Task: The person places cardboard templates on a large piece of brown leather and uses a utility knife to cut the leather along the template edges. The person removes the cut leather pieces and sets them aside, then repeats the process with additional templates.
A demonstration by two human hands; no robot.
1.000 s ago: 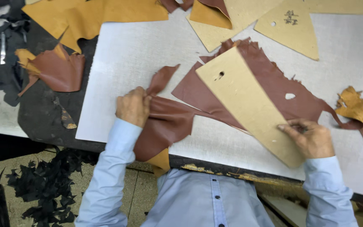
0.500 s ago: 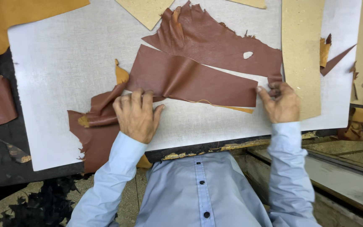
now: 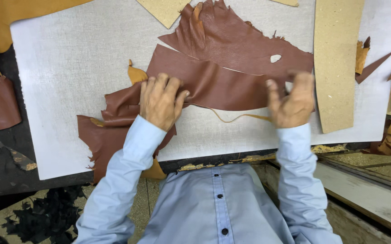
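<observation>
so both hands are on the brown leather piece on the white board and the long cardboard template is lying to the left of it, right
Not quite. The long cardboard template lies to the right of the brown leather piece, beyond the right hand, not to the left. The head view shows it. The rest holds: the left hand and the right hand are both on the leather, which lies on the white board.

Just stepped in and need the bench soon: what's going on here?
A person in a light blue shirt is working a brown leather piece on a white cutting board. The left hand presses its folded end, the right hand grips the other end. A long tan board template lies beside it.
</observation>
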